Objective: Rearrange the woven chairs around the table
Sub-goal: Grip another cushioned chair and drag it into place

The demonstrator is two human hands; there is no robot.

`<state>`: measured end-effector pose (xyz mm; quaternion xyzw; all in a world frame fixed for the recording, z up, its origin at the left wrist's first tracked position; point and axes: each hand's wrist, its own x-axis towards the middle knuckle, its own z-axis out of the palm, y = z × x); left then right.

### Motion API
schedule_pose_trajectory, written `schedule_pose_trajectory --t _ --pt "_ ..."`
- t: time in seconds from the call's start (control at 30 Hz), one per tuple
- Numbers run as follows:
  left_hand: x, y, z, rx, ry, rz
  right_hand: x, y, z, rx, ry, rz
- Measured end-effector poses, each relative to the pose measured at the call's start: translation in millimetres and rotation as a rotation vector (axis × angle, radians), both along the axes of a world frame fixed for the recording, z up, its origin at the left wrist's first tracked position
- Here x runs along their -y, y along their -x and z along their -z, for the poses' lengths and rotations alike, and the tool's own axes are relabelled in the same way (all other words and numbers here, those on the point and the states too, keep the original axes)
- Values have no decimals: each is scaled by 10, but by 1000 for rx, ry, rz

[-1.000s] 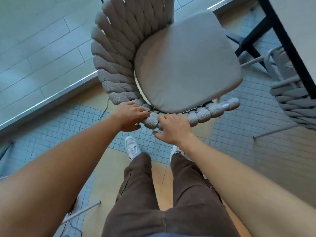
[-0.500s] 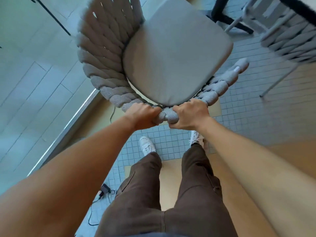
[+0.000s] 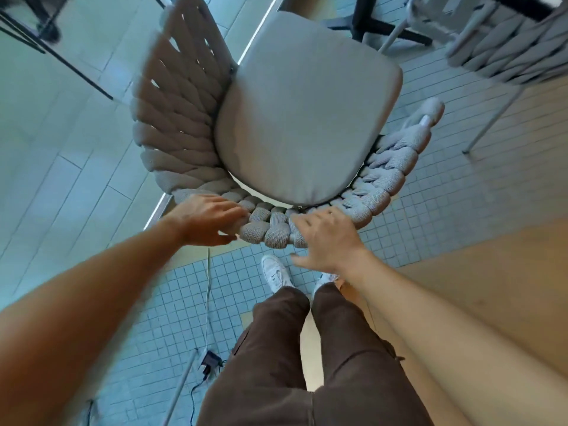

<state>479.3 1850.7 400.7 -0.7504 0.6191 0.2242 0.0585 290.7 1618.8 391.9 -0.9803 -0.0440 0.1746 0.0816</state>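
Head camera looks straight down at the woven chair [image 3: 276,118], which stands on the floor [image 3: 445,192] right in front of your feet. Its gray seat cushion [image 3: 304,112] faces up, and the thick rope back curves around the near side. Your left hand [image 3: 206,219] lies on the rope rim with its fingers bent over the top and the thumb below; it looks like a loose hold, not a tight one. Your right hand [image 3: 329,241] is opened out, fingers spread. Its fingertips touch the rope, but it is not holding the chair.

A second woven chair [image 3: 507,53] stands at the top right, near the black table leg [image 3: 362,20]. Only a dark corner of the worktop [image 3: 522,4] shows at the top right edge.

Here is what could go wrong. With just one loose hand on the rim, the chair could tip or twist if you pull it now. If you push it forward fast, it could bump the table leg or the other chair. A black cable with a plug [image 3: 210,361] lies on the small tiles by your left foot. You could trip on it if you step back, or a chair leg could catch it. Your white shoes [image 3: 276,272] are close under the chair back, so a chair leg could land on your toes.
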Motion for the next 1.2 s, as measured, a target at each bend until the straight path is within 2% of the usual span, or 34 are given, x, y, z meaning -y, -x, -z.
schedule_pose_trajectory --t 0.13,0.23,0.33,0.57,1.2 --pt "-140 -286 47 69 28 -27 -585 -145 31 8 -13 103" --pt "-164 -326 85 27 40 -5 -853 -297 54 -48 6 224" --pt "-172 -412 76 0 52 28 -914 -412 66 -26 13 297" --pt "-131 -555 31 -13 87 121 -899 -522 110 -29 29 337" --pt "389 -1255 30 126 151 146 -489 -1233 101 36 108 461"
